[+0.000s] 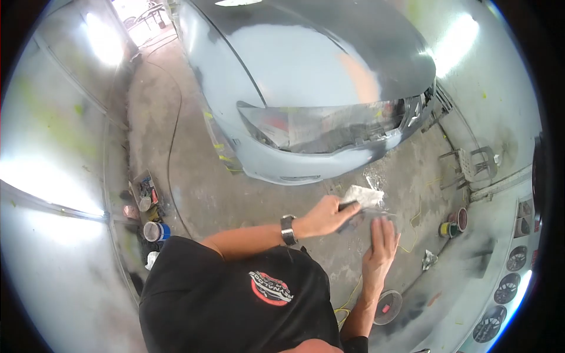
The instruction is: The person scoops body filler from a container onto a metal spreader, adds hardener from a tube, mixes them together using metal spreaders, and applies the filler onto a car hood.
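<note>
The left hand [322,216], closed on the pale pad [363,195] in front of the car [288,65], should hold it steady, flat and without creases, while the right hand [382,242], fingers almost straight, presses lightly, though I cannot tell if it grips anything.

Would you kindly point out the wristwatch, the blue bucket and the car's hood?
Wristwatch [288,230]: head view, middle of the watch.
Blue bucket [165,232]: head view, its outer side.
Car's hood [291,62]: head view, its light grey area.
</note>
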`<action>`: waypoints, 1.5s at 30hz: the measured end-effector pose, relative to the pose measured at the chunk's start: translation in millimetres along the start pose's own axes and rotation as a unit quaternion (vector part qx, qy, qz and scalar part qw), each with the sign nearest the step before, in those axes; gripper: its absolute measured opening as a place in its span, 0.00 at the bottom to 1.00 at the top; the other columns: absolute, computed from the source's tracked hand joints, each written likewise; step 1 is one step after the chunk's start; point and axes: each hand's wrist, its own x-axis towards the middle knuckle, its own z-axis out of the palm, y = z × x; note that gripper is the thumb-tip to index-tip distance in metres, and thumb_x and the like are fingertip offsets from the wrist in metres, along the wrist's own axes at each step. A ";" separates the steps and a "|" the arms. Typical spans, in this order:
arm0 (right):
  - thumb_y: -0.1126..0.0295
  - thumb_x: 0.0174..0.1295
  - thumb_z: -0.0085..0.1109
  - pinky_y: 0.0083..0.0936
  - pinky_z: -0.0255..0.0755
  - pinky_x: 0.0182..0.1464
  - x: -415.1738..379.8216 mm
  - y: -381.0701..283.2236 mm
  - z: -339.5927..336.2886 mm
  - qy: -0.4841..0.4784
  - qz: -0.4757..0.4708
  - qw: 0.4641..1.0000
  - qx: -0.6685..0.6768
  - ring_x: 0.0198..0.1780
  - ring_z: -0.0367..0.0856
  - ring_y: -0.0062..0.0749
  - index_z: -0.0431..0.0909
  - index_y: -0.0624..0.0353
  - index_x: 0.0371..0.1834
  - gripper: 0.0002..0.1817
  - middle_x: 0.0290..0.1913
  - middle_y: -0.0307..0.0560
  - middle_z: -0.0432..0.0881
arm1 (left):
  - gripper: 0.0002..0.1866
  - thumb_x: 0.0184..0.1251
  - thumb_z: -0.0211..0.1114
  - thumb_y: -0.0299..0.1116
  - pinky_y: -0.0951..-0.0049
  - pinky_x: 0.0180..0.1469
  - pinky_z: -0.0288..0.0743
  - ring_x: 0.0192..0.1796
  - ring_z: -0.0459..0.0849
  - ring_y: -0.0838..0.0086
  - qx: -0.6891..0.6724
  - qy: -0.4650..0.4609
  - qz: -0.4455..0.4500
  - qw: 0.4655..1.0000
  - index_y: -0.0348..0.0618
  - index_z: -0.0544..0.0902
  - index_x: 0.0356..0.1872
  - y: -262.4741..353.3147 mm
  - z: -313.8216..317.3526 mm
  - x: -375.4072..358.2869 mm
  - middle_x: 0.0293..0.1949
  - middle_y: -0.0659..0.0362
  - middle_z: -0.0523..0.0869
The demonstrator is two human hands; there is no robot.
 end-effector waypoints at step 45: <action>0.80 0.59 0.56 0.65 0.58 0.75 -5.4 -21.5 2.0 0.003 -0.054 0.998 -0.034 0.73 0.72 0.57 0.78 0.51 0.71 0.33 0.70 0.51 0.76 | 0.16 0.80 0.62 0.36 0.74 0.51 0.78 0.48 0.83 0.80 -0.117 0.030 -0.028 0.992 0.32 0.85 0.54 -28.1 -2.2 15.3 0.48 0.61 0.89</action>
